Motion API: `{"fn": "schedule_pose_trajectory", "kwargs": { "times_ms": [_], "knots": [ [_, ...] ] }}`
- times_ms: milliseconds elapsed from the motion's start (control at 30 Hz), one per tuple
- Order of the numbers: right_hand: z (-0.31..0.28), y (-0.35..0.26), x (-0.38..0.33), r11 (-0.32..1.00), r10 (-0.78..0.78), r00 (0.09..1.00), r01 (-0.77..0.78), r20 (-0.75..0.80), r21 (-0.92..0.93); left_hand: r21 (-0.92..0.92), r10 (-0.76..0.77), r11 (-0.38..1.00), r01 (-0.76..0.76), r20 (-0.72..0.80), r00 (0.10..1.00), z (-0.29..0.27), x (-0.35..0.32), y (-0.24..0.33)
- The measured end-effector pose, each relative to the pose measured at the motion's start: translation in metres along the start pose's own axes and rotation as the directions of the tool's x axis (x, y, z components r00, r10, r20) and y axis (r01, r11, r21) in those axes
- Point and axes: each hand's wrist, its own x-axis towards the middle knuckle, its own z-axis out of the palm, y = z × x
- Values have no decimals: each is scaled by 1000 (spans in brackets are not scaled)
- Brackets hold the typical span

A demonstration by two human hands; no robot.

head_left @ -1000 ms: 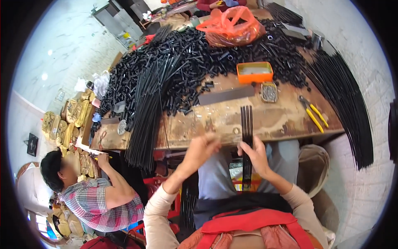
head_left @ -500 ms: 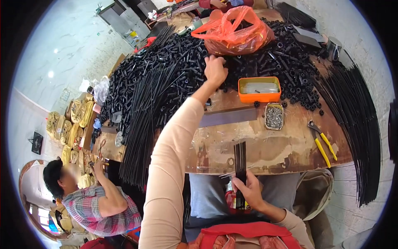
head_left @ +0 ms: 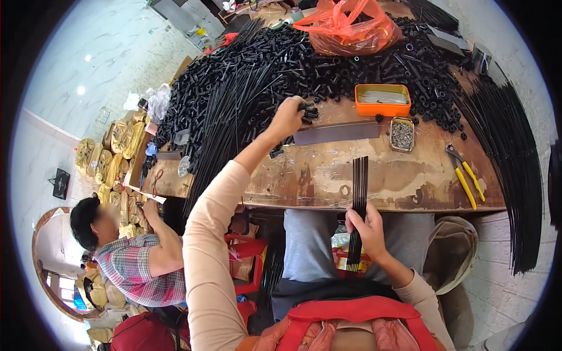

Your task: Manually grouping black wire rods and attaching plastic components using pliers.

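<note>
My left hand [head_left: 287, 119] is at the near edge of a big pile of small black plastic tube pieces [head_left: 246, 70]. Its fingers are closed on a few black tube pieces [head_left: 308, 112], partly hidden by the hand. Above my lap, my right hand [head_left: 369, 231] grips a flat bundle of thin black rods [head_left: 360, 181], held upright with its top over the table's front edge. Some thin pale wires stick out beside that hand's fingers. A dark flat strip [head_left: 336, 133] lies on the table just right of my left hand.
On the wooden table [head_left: 281, 190] are an orange box of thin pale sticks [head_left: 383, 110], a tin of small metal parts [head_left: 402, 134] and yellow-handled pliers [head_left: 466, 175]. Long black rods [head_left: 506, 158] lie right. A red plastic bag [head_left: 354, 35] tops the pile. Another person [head_left: 140, 263] sits left.
My left hand has come back from the pile toward me, now with black tube pieces in its fingers. The view has shifted; my right hand still holds the rods.
</note>
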Motion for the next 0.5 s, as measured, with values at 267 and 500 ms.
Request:
{"fn": "schedule_pose_trajectory", "kwargs": {
  "times_ms": [267,500],
  "knots": [
    [9,2,-3,999,2,1000,-3,-22,-33,133,-318,941,311,32,948,22,21,-9],
    [10,0,-7,997,32,999,-33,-21,-65,-807,-340,170,565,490,803,-13,-21,99]
  ]
}}
